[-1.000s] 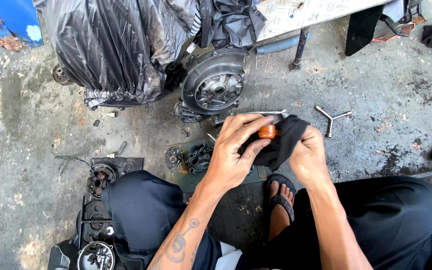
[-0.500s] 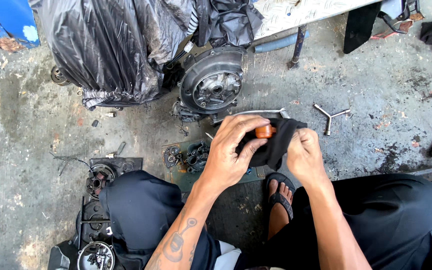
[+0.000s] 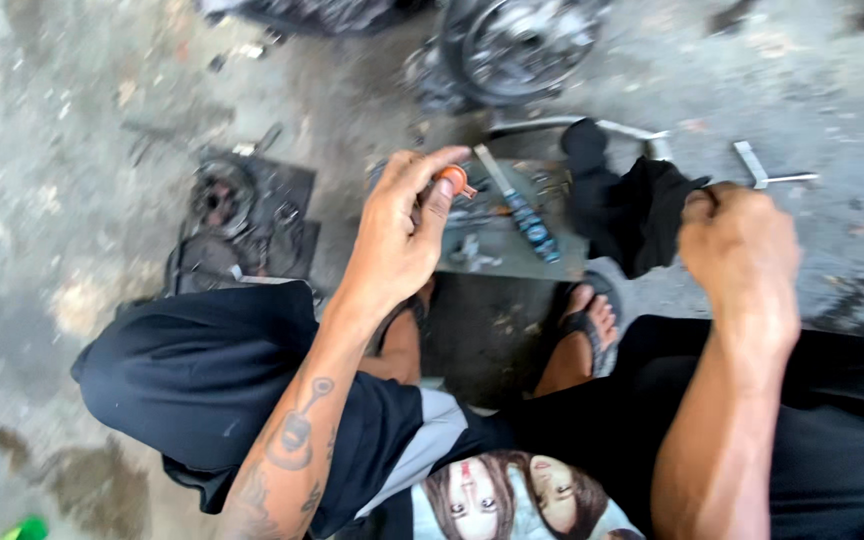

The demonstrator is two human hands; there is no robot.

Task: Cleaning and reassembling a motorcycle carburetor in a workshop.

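Vs. half a sec ago the hands have split: both were together on the black rag, now they sit well apart, and the view has swung closer and lower. Left hand [image 3: 402,235] is raised over the tool tray, thumb and first fingers pinching a small orange part [image 3: 453,180] at its tips – part is now clear of the cloth. Right hand [image 3: 737,250] has pulled off to the right, fingers curled into a fist round the black rag [image 3: 632,205], which hangs bunched from it toward the tray. Under the left hand: a shallow grey tray [image 3: 552,262] w/ a blue-handled screwdriver [image 3: 519,205] lying aslant in it, plus small bits too blurred to name. A sandalled foot [image 3: 587,320] is just beside the tray's near edge. Beyond, prob. an engine cover [image 3: 517,45] – top of frame, blurred. A T-shaped wrench [image 3: 767,172] lies on the concrete floor [image 3: 82,150] near the right hand; dismantled dark parts [image 3: 242,225] lie left.
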